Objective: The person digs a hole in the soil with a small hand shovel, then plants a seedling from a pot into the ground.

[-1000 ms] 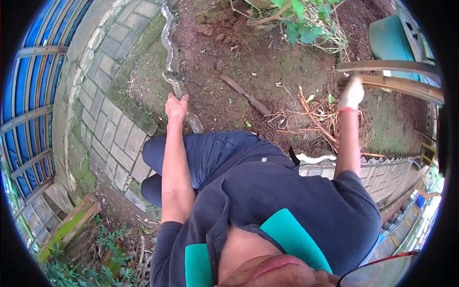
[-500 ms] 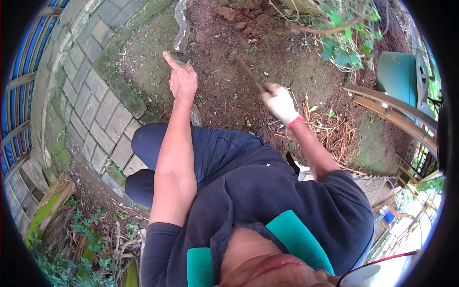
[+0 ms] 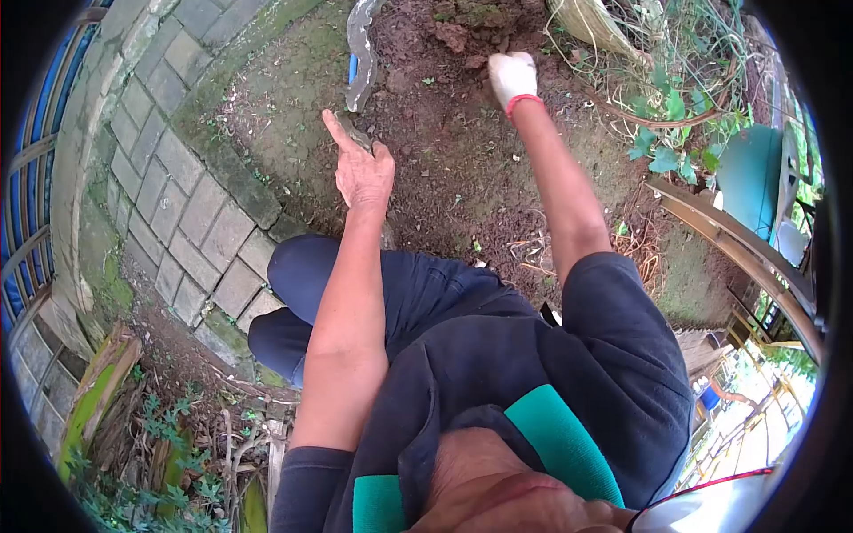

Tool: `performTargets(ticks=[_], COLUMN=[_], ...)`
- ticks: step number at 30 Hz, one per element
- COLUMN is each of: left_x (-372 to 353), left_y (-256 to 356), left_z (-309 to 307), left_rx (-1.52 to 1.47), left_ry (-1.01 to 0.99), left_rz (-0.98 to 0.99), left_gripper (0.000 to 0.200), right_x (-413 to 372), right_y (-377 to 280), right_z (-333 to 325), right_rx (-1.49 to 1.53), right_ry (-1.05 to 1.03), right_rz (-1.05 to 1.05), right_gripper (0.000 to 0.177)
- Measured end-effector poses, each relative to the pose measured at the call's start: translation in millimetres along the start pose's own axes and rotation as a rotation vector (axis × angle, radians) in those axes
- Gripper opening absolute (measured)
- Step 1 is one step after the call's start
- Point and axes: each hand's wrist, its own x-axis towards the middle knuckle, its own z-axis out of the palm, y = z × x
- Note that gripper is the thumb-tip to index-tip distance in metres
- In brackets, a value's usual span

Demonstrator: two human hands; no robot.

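The glove [image 3: 512, 75] is white with a red cuff [image 3: 522, 104], the soil [image 3: 435, 129] reddish-brown, the paving [image 3: 213, 233] grey and brick-patterned.

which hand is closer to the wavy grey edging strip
Left. The bare left hand is by the near end of the wavy grey edging strip; the gloved right hand is farther off to its right, down by the loose soil.

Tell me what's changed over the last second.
The white-gloved right hand swung inward, took up the rusty brown flat bar lying on the soil, then moved forward to the clumped reddish-brown earth. The bar has left its spot; whether the grip still holds it is hard to tell. The bare left hand stayed beside the wavy grey edging strip.
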Motion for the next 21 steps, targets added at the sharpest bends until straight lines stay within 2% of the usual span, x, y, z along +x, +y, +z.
performTargets(ticks=[2, 4, 5, 6, 8, 9, 12, 13, 14, 16, 17, 20, 21], left_x=[-3, -2, -2, -2, -8, -8, -6, -6, -5, -5, -5, -6, -6], left_y=[-1, 0, 1, 2, -3, -2, 1, 0, 1, -1, -2, -3, -2], left_z=[0, 0, -1, -3, -3, -4, -6, -6, -5, -3, -2, -2, -3], left_rx=[0.002, 0.011, 0.006, 0.001, 0.015, 0.019, 0.001, -0.007, -0.010, -0.005, -0.004, 0.002, 0.001], left_ry=[-0.002, -0.001, -0.004, -0.005, -0.024, -0.025, -0.014, -0.015, -0.009, 0.002, 0.012, 0.016, 0.001], left_rz=[0.000, -0.006, 0.000, 0.005, -0.008, -0.007, 0.018, 0.023, 0.029, 0.030, 0.035, 0.039, 0.028], left_gripper=[0.101, 0.101, 0.101, 0.101, 0.101, 0.101, 0.101, 0.101, 0.101, 0.101, 0.101, 0.100, 0.100], right_x=[0, -22, -43, -59, -74, -75, -95, -96, -96, -94, -103, -100, -98], right_y=[15, 3, -7, -15, -9, -1, -10, -7, 3, 12, -5, -13, -15], right_z=[14, 8, 5, 2, 7, 11, -22, -35, -42, -66, -84, -94, -94], right_rx=[0.146, -0.122, -0.054, -0.114, -0.093, -0.157, -0.270, -0.256, -0.253, 0.076, 0.295, 0.508, 0.506], right_ry=[0.009, 0.134, 0.156, 0.145, 0.192, 0.212, 0.202, 0.150, 0.189, -0.144, -0.228, -0.244, -0.235], right_rz=[0.062, -0.093, -0.057, -0.054, -0.326, -0.349, -0.240, -0.226, -0.230, 0.063, 0.240, 0.488, 0.532], right_gripper=[0.029, 0.032, 0.031, 0.032, 0.034, 0.037, 0.040, 0.038, 0.030, 0.038, 0.030, 0.013, 0.012])
